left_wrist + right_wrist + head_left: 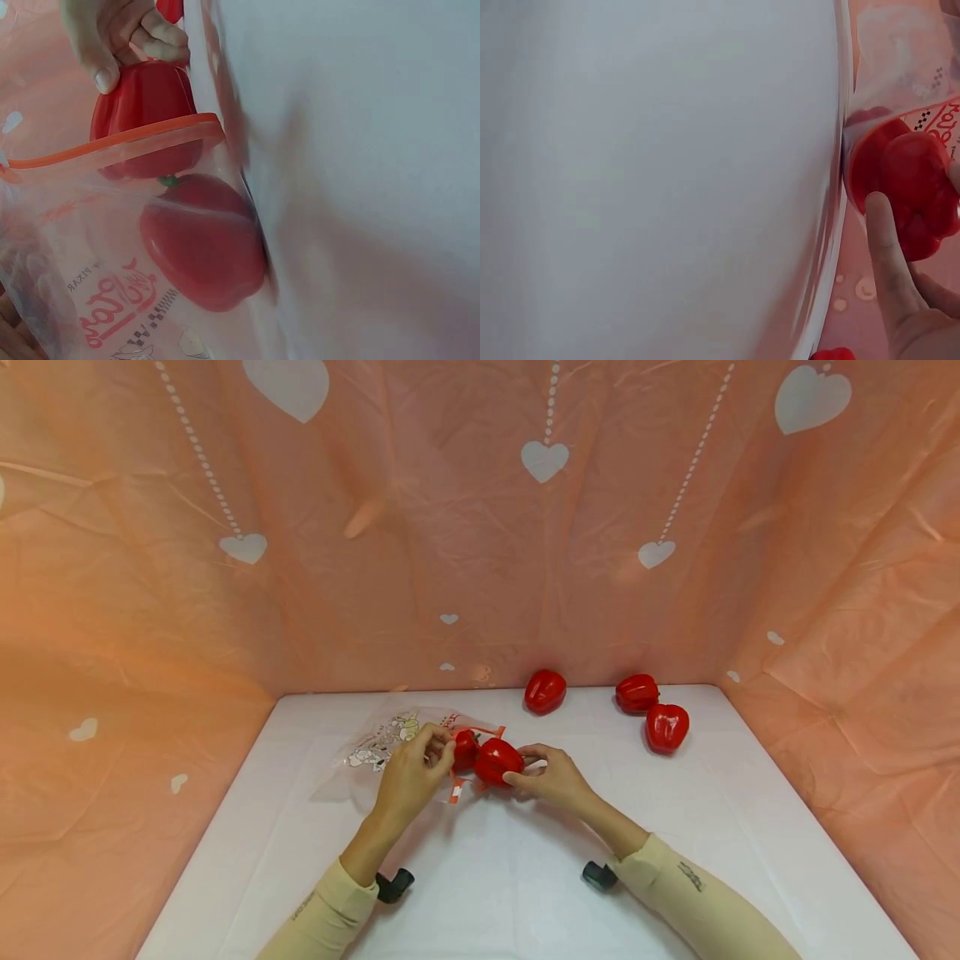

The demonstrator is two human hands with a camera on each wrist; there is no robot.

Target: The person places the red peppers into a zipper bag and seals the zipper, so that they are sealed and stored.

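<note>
A clear zip bag (375,747) with printed cartoon figures and an orange strip along its mouth lies toward the left of the table. My left hand (411,772) pinches the bag near its mouth. One red bell pepper (202,244) with a green stem is inside the bag, seen through the plastic in the left wrist view. My right hand (555,779) grips a second red bell pepper (498,762) between thumb and fingers. This pepper sits partly within the bag's mouth, close to the first one's stem.
Along the back of the white table (502,877) lies a red bell pepper (545,692). Farther right, two more, one red bell pepper (637,693) and another red bell pepper (667,728), lie close together. An orange curtain (450,568) with white hearts surrounds the table.
</note>
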